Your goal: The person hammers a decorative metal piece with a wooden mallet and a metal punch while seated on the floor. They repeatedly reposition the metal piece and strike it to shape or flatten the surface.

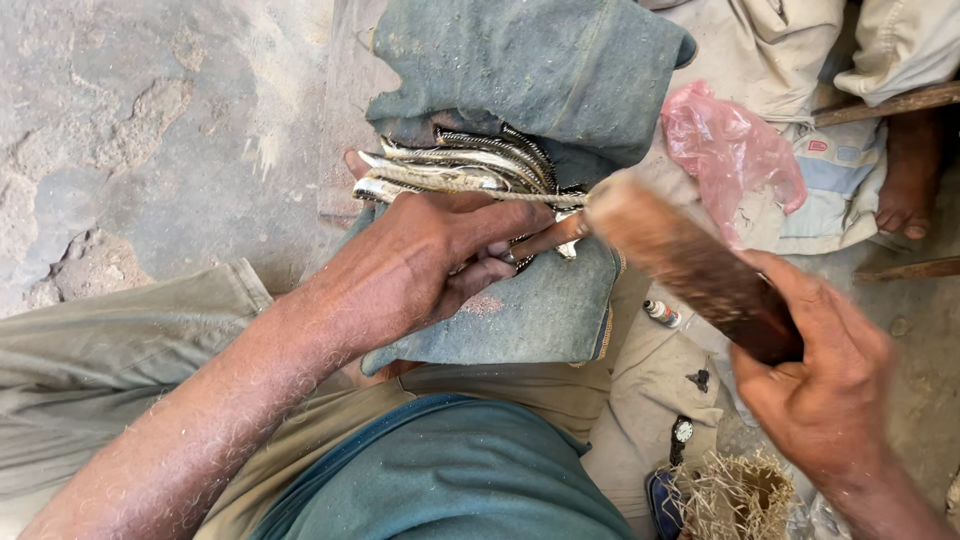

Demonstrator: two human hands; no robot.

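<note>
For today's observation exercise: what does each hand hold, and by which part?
Left hand presses a bundle of metal rings against denim, gripping their near side. Right hand grips a wooden tool by its lower end.

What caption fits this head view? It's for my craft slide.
Left hand presses a stack of metal bangles on a denim-draped knee while the right hand holds a wooden tool against them.

Left hand (430, 265) fingers curled tight; right hand (815, 385) fisted, raised alongside.
</note>
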